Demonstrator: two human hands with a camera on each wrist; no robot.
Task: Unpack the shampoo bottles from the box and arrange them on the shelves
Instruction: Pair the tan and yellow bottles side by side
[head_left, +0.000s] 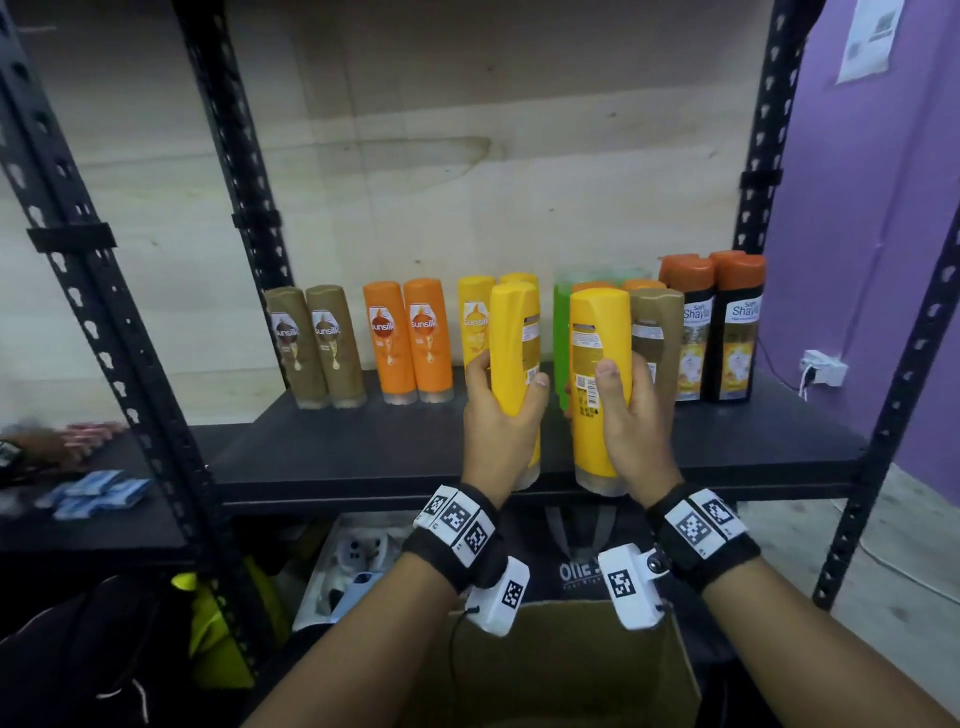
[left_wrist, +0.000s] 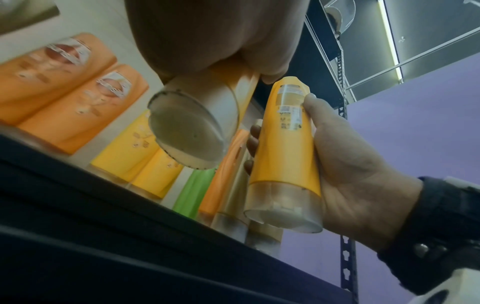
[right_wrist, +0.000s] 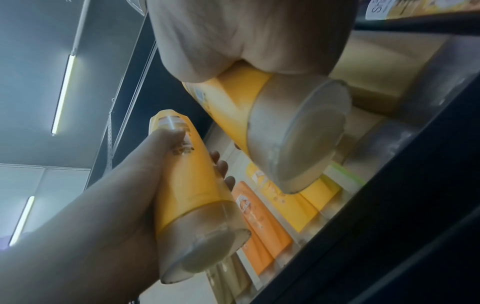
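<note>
In the head view my left hand (head_left: 500, 415) grips a yellow shampoo bottle (head_left: 511, 338), cap down, label side toward me. Beside it my right hand (head_left: 635, 422) grips a second yellow bottle (head_left: 597, 338) the same way. Both bottles hang just in front of the black shelf (head_left: 363, 447), at its front edge. In the left wrist view my own bottle's clear cap (left_wrist: 189, 133) fills the middle, with the right hand's bottle (left_wrist: 284, 152) beside it. In the right wrist view the right hand's bottle (right_wrist: 259, 115) is near, the left hand's bottle (right_wrist: 192, 185) lower left.
On the shelf stand two brown bottles (head_left: 314, 345), two orange ones (head_left: 408, 340), yellow ones (head_left: 474, 317), a green one (head_left: 563, 332), a brown one (head_left: 658, 332) and black Shayla bottles (head_left: 719, 327). An open cardboard box (head_left: 561, 670) sits below my wrists. Black uprights (head_left: 104, 322) frame the bay.
</note>
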